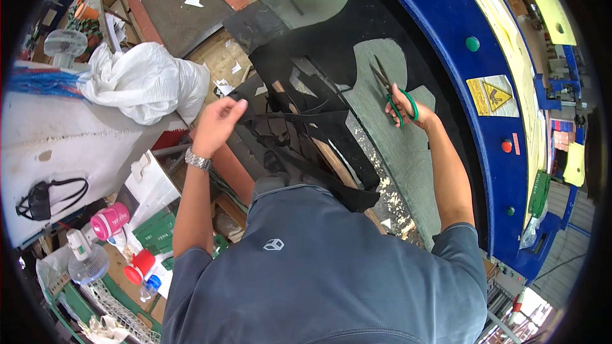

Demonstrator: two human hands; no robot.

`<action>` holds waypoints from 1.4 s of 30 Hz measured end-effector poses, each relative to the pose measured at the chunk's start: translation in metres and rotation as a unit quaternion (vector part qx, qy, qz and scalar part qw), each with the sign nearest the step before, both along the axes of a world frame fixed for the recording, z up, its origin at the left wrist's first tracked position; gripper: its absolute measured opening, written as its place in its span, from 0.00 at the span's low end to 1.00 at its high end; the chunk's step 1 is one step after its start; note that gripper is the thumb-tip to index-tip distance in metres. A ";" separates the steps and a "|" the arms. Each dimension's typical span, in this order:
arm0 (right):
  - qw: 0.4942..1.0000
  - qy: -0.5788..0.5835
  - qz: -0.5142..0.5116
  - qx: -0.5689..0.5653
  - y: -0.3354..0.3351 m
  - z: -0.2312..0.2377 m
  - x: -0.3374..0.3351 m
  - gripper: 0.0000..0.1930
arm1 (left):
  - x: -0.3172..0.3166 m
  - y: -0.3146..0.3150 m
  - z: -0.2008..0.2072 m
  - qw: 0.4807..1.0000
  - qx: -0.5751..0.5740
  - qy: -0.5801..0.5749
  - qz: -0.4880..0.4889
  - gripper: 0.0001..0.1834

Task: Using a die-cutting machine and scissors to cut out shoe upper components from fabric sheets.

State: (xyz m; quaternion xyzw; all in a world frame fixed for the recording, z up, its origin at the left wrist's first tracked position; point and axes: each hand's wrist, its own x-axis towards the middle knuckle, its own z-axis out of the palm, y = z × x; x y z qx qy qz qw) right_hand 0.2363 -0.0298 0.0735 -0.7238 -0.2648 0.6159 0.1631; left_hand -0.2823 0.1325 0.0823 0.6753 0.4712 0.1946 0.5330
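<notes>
My right hand (410, 108) grips green-handled scissors (382, 75) by the finger loops, with the slightly parted blades pointing away from me. They are over a grey-green patch (382, 57) of the machine bed, bordered by a black sheet (331, 28) with cut-out edges. My left hand (220, 121), with a metal watch on the wrist, is raised at the left with its fingers curled together. Dark material shows at its fingertips, but what they hold is unclear. Between my hands, black offcuts (312, 99) hang in strips and loops near a wooden edge.
A blue machine beam (446, 38) with buttons and a warning label curves along the right. To the left are a white sack (140, 83), a white table with a black pouch (51, 197), a pink container (109, 220) and a fan (88, 261). White scraps lie ahead.
</notes>
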 end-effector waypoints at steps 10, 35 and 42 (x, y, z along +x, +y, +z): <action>0.998 0.031 0.057 0.000 0.090 0.005 0.006 0.54 | 0.119 0.073 -0.028 0.986 0.153 0.045 -0.048 0.18; 0.991 0.086 0.105 0.008 -0.010 0.031 -0.071 0.42 | 0.148 0.108 -0.036 0.936 0.247 0.103 -0.231 0.21; 0.997 -0.040 0.066 -0.026 0.057 0.019 -0.116 0.35 | 0.133 0.104 -0.049 0.959 0.215 0.076 -0.168 0.19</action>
